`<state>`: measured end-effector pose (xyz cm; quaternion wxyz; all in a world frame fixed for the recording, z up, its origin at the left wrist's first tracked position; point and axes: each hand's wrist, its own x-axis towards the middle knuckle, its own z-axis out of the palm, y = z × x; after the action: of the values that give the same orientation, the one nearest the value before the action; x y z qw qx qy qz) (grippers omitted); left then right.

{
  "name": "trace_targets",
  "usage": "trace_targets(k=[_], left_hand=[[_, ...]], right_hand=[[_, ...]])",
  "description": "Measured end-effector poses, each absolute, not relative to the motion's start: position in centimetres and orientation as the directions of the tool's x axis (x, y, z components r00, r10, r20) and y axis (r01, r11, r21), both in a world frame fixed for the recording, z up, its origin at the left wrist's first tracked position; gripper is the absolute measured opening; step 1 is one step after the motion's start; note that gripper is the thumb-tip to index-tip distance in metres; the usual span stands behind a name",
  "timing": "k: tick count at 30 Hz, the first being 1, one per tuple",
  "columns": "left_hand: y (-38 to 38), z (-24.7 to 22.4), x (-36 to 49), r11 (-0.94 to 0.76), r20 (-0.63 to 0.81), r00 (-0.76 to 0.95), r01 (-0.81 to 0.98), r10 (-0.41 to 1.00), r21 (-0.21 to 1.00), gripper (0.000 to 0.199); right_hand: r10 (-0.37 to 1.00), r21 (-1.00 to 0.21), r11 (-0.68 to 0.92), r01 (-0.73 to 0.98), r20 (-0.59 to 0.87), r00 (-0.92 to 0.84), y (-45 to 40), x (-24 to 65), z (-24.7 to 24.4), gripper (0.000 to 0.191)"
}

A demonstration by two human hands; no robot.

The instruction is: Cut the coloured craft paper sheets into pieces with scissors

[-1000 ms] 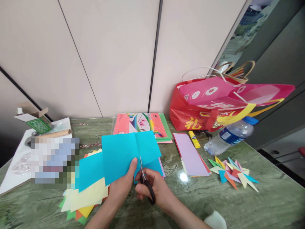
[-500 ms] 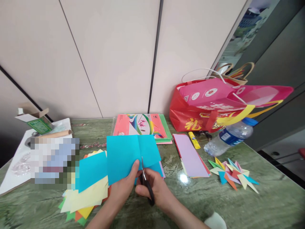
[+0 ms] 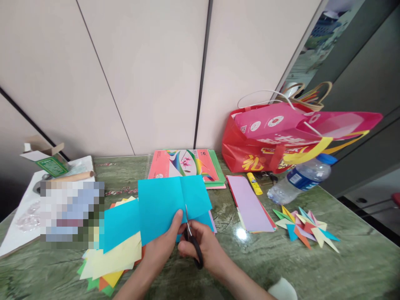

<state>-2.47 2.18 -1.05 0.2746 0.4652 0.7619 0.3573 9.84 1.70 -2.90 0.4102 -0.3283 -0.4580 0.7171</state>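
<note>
My left hand [image 3: 168,236] grips the lower edge of a blue sheet of paper [image 3: 160,204], thumb on top. A crease runs down the sheet, with a cut along it from the lower edge. Closed around the black handles of a pair of scissors [image 3: 195,246] is my right hand [image 3: 204,246]. The blades stand in the cut, close to my left thumb. Under the sheet's right part, more blue paper [image 3: 203,219] and a lilac edge show. To the left lies a fanned pile of coloured squares [image 3: 121,254], a blue one on top.
A colour-paper pack [image 3: 184,164] lies at the back. To the right are lilac strips [image 3: 250,204], a yellow glue stick [image 3: 254,183], a red bag [image 3: 259,141], a plastic bottle [image 3: 300,179] and folded paper pieces [image 3: 308,229]. A green box [image 3: 50,162] stands far left.
The blue sheet's left part has tipped slightly down and its right corner has shifted a little right. Both hands and the scissors stay almost in place.
</note>
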Motion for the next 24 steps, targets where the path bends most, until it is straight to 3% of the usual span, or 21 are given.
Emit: trace_targets(k=[5,13,18,24], left_hand=[[2.2,-2.3,-3.1,0.279,-0.073,-0.376,0.531,0.924,0.800,0.038],[2.3,-0.6,-2.2,0.353,-0.113,-0.463,0.473,0.879,0.807,0.058],[2.3,-0.3,-2.1,0.386,-0.120,-0.500,0.472,0.858,0.792,0.056],[2.2,-1.1,-2.6,0.326,-0.110,-0.418,0.491,0.902,0.808,0.042]], right_hand=[[0.894,-0.926,-0.244,-0.289,-0.099,-0.436,1.7,9.8,-3.0,0.043],[0.893,-0.920,-0.256,-0.296,-0.108,-0.437,1.6,9.8,-3.2,0.041],[0.896,-0.926,-0.249,-0.285,-0.108,-0.431,1.6,9.8,-3.2,0.042],[0.900,-0.937,-0.232,-0.260,-0.106,-0.422,1.7,9.8,-3.2,0.041]])
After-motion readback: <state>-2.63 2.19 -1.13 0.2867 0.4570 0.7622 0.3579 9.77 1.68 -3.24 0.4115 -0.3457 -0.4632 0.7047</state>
